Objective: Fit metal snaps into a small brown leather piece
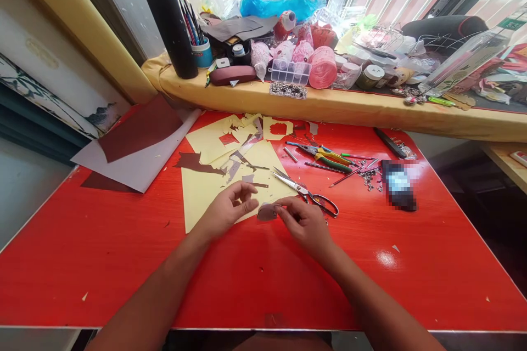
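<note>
The right hand [307, 225] grips a small, rounded grey-brown piece [267, 212] at its right edge; the fingers are closed on it. The piece is held above the red table [230, 290], by the lower edge of a pale yellow sheet [197, 203]. The left hand [224, 209] is positioned to the left of the piece, apart from it; its fingers are curved and open, with a gap between thumb and forefinger.

Scissors [301, 188] lie beyond the right hand with the blades parted, their tips over the yellow sheet. Pliers [323, 158] with yellow and green handles lie beyond the scissors, beside a pencil [343, 178] and small metal parts [371, 178]. A dark brown cut-out [197, 163] lies on the yellow sheet. At the table's far left, a brown sheet [138, 129] overlaps a pale sheet [144, 175]. A black flask [168, 30] stands on the cloth-covered ledge [242, 97].
</note>
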The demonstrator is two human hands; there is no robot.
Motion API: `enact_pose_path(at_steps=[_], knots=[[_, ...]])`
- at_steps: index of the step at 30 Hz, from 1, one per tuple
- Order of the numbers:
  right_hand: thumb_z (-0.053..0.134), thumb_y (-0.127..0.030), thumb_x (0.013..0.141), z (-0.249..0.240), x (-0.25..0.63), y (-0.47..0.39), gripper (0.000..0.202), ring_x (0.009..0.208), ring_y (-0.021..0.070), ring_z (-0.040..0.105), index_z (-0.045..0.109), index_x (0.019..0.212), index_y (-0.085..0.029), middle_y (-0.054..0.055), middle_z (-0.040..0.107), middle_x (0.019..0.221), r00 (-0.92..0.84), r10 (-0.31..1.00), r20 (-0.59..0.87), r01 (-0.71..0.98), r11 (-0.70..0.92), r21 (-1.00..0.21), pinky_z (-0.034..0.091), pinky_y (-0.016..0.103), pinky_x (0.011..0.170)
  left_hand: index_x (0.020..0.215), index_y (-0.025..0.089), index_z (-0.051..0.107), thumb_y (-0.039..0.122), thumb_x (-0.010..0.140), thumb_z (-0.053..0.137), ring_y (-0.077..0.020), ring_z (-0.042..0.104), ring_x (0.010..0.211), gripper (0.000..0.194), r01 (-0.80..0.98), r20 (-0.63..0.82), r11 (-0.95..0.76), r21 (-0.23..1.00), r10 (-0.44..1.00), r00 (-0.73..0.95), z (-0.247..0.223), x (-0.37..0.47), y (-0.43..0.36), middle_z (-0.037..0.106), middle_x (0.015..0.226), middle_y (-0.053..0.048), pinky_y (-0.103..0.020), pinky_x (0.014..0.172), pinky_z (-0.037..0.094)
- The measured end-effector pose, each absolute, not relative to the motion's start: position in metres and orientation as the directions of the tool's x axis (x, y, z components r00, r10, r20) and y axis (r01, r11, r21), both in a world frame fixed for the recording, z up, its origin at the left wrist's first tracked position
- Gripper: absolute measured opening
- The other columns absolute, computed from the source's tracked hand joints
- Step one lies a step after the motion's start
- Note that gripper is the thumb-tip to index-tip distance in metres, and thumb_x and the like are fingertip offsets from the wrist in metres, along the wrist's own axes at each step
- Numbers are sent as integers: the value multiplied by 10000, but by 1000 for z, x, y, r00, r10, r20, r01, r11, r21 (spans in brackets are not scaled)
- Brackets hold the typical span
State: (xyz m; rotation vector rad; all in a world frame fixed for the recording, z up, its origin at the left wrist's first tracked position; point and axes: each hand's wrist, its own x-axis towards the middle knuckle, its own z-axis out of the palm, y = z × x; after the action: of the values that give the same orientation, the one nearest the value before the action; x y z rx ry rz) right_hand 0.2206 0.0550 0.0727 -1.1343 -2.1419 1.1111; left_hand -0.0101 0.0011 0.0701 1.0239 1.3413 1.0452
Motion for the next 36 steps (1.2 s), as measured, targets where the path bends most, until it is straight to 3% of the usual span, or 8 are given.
enact_pose_path(at_steps=[4,6,9,13,17,24,31,36], knots=[[617,-591,970,83,219,60,392,426,133,448,709,966,-210,-41,535,516,-532,820,-211,292,-56,-955,335,268,437,1514,319,548,459,775,907,-310,517,1420,833,70,-159,149,986,972,170,71,-11,-2,531,1583,-110,-431,1166,444],[652,-607,935,84,219,61,403,396,117,423,681,951,-206,-69,491,492,-555,785,-276,237,-168,-957,314,254,425,1560,340,491,407,769,915,-309,529,1426,900,61,-198,189,980,950,240,71,-8,-4,472,1641,-109,-455,1193,438],[671,-601,920,82,219,60,396,390,108,417,665,944,-206,-85,468,485,-569,766,-300,205,-221,-953,307,245,428,1535,296,503,358,814,865,-281,627,1295,809,55,-241,235,970,936,257,67,1,-5,576,1534,-120,-454,1137,491],[655,-586,934,76,220,56,387,417,112,427,669,959,-200,-74,487,525,-558,779,-287,243,-177,-954,327,253,443,1328,211,643,340,890,776,-252,694,1128,476,-37,-248,265,963,936,249,63,8,-2,726,1254,-104,-406,1021,548],[611,-526,973,70,221,53,352,494,124,413,705,979,-187,-58,463,564,-540,817,-201,320,-21,-947,320,267,495,1123,183,706,354,929,734,-215,706,973,261,-50,-265,289,956,924,276,63,10,0,742,1038,-66,-352,909,570],[581,-411,998,61,221,51,269,557,137,411,740,984,-195,-43,471,588,-546,837,-46,435,236,-869,299,286,565,1109,166,714,472,904,772,-216,730,869,373,-94,-339,375,922,901,271,61,11,0,748,997,-76,-343,781,600],[574,-431,1001,55,222,56,289,565,143,420,740,960,-197,-35,477,609,-461,886,-54,417,162,-894,300,281,545,1307,198,676,316,790,898,-291,707,1225,575,-225,-306,408,885,873,380,56,5,0,736,1320,-125,-452,1102,539],[571,-411,1002,57,221,56,276,565,141,425,741,980,-194,-36,490,610,-487,872,-47,414,183,-892,301,283,554,1255,180,685,356,875,823,-267,739,1135,441,-208,-318,396,894,891,324,55,7,0,762,1231,-119,-456,1066,570]])
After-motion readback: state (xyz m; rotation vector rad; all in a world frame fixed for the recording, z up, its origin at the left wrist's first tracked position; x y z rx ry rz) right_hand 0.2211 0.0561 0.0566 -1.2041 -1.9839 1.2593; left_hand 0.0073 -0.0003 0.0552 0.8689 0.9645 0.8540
